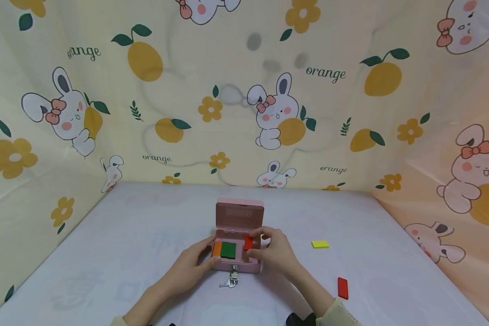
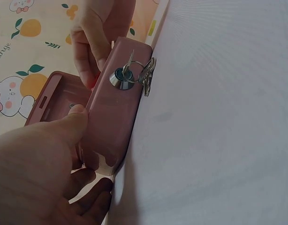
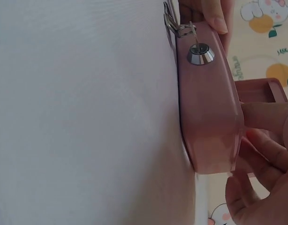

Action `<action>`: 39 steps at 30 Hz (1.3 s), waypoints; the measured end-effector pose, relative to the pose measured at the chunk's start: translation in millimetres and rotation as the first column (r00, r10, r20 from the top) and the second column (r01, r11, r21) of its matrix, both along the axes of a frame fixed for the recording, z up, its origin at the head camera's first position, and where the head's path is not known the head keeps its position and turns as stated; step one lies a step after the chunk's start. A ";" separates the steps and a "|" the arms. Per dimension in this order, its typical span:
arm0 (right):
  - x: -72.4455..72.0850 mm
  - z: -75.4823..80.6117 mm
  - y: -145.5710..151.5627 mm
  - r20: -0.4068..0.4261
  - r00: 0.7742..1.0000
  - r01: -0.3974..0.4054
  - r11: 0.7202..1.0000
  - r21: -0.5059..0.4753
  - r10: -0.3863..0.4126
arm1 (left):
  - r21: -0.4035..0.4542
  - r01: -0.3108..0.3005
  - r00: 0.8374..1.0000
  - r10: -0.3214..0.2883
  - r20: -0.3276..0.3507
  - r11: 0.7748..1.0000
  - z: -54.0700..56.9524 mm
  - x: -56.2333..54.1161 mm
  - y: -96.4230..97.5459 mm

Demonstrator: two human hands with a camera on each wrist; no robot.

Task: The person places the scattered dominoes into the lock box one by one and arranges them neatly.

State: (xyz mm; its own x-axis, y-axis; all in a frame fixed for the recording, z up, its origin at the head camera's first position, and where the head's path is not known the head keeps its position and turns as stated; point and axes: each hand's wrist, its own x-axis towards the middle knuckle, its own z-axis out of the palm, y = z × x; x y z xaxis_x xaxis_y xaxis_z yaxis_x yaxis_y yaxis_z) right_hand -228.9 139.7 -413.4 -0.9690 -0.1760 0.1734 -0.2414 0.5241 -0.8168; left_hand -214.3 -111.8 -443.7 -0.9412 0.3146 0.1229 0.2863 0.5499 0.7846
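A pink lockbox (image 1: 239, 267) stands on the white table with its lid (image 1: 239, 216) raised. Keys (image 1: 230, 282) hang from the lock on its front. My left hand (image 1: 189, 265) grips the box's left side, thumb at the front rim and fingers along the outer wall. Inside, on the left, lie an orange block (image 1: 217, 249) and a green block (image 1: 228, 250). With thumb and fingers, my right hand (image 1: 278, 251) pinches a red block (image 1: 248, 242) within the right part of the box. In the right wrist view the fingers reach over the box's rim, and the block is mostly hidden.
On the table to the right lie a yellow block (image 1: 320, 244) and, nearer to me, another red block (image 1: 342, 288). A patterned cloth (image 1: 236, 167) with rabbits and oranges rises behind the table and along both sides. A black object (image 1: 300, 319) shows at the bottom edge near the right sleeve.
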 end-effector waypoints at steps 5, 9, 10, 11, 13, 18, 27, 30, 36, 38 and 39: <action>-1.3 -2.2 -0.8 0.040 0.999 0.014 1.000 -0.026 -0.012 | -0.001 -0.008 1.000 0.008 0.006 1.000 0.7 0.8 1.3; -2.5 -4.7 -3.0 0.081 0.997 0.000 0.998 -0.064 0.006 | -0.004 -0.015 1.000 0.015 0.008 1.000 0.9 0.9 1.2; -2.8 -5.4 -3.6 0.085 0.996 -0.004 0.997 -0.072 0.010 | -0.004 -0.016 1.000 0.016 0.009 1.000 1.0 0.9 1.2; -3.0 -5.9 -4.3 0.088 0.996 -0.005 0.997 -0.080 0.012 | -0.004 -0.015 1.000 0.015 0.009 1.000 1.1 0.9 1.1; -3.3 -6.8 -5.4 0.093 0.996 -0.002 0.996 -0.093 0.010 | -0.004 -0.014 1.000 0.014 0.010 1.000 1.4 1.0 1.2; -4.0 -7.8 -7.1 0.114 0.993 0.000 0.991 -0.133 0.015 | -0.007 -0.012 1.000 0.012 0.008 1.000 1.7 0.7 1.2; -5.3 -6.7 -7.3 0.120 0.987 -0.085 0.982 -0.169 0.106 | -0.002 0.011 1.000 -0.011 -0.014 1.000 -2.0 -0.7 -1.8; -6.2 -7.2 -8.2 0.125 0.986 -0.091 0.981 -0.173 0.114 | -0.008 0.008 1.000 -0.009 -0.012 1.000 -1.6 -0.6 -2.1; -11.0 -10.5 -8.7 0.141 0.979 -0.120 0.976 -0.181 0.147 | -0.011 0.009 1.000 -0.009 -0.008 1.000 0.0 0.2 -1.7; -12.3 -11.2 -8.7 0.131 0.978 -0.142 0.976 -0.166 0.164 | -0.010 0.008 1.000 -0.008 -0.006 1.000 0.6 0.2 -1.7; -13.3 -11.4 -8.7 0.123 0.978 -0.152 0.977 -0.152 0.171 | -0.011 0.008 1.000 -0.008 -0.005 1.000 0.8 0.1 -1.7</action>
State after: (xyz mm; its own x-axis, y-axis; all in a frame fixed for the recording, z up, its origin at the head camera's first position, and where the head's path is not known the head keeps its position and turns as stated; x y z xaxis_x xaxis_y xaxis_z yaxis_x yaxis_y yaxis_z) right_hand -242.2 131.0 -424.8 -0.9459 -0.3150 0.0775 -0.1961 0.3649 -0.9102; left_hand -214.2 -113.5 -442.9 -0.9381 0.3234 0.1241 0.2946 0.5564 0.7769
